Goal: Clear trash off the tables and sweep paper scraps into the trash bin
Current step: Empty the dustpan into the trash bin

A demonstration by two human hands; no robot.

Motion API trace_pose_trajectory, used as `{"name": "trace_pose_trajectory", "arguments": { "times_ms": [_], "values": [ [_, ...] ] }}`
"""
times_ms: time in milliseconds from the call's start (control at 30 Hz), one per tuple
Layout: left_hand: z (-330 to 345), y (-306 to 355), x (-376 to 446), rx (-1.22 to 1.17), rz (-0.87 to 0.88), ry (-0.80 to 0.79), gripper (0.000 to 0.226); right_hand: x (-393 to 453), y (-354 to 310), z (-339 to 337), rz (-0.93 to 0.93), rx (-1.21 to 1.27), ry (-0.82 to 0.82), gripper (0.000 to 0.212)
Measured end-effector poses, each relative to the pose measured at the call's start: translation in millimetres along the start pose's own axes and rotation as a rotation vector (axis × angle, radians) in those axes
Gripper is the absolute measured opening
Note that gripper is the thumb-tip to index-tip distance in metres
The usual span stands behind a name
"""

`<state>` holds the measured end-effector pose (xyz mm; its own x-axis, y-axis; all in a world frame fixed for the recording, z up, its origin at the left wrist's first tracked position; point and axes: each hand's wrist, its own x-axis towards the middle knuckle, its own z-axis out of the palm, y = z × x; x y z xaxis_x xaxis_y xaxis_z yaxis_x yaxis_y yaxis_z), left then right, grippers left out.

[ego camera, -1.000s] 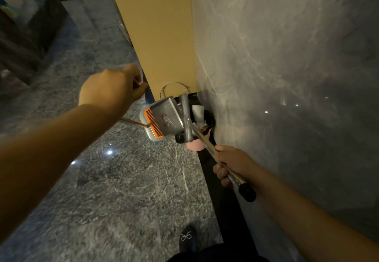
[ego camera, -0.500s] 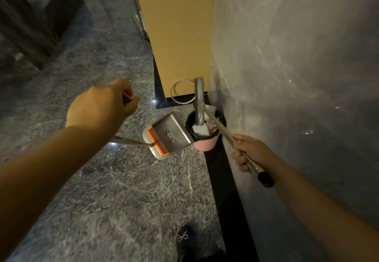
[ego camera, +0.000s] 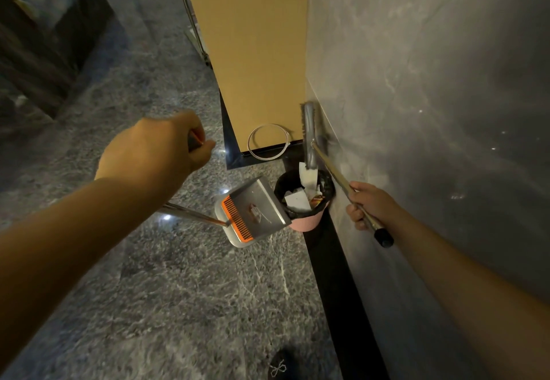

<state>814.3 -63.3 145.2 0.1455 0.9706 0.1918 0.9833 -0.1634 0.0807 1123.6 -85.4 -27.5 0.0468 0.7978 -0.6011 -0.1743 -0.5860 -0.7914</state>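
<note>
Where the marble floor (ego camera: 184, 290) met the grey wall (ego camera: 431, 82), a pink trash bin (ego camera: 306, 222) with a black liner stood beside a tan cabinet (ego camera: 256, 52), a wire ring (ego camera: 268, 141) behind it. The left hand (ego camera: 154, 153) clenched the dustpan (ego camera: 253, 210) handle; the pan's mouth tilted toward the bin rim, apparently touching it. The right hand (ego camera: 372, 204) grasped the broom (ego camera: 330, 165), its shaft running diagonally, head raised against the wall. Paper scraps (ego camera: 297, 198) lay inside the bin.

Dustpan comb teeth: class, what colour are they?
Orange, against the grey dustpan; the comb teeth show best in the head view.
</note>
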Motion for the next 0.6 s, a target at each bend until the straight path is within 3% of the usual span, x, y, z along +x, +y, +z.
{"name": "trace_pose_trajectory", "arguments": {
  "times_ms": [333, 600],
  "values": [
    [15.1, 8.5, 12.5, -0.015, 0.071, -0.037, 0.029, 48.5, 8.5, -10.6, 0.031, -0.033, 0.048, 0.046],
    [25.0, 25.0, 10.7, -0.023, 0.067, -0.045, 0.027, 27.7, 29.8, -16.7, 0.051, -0.127, -0.007, 0.038]
  ]
}}
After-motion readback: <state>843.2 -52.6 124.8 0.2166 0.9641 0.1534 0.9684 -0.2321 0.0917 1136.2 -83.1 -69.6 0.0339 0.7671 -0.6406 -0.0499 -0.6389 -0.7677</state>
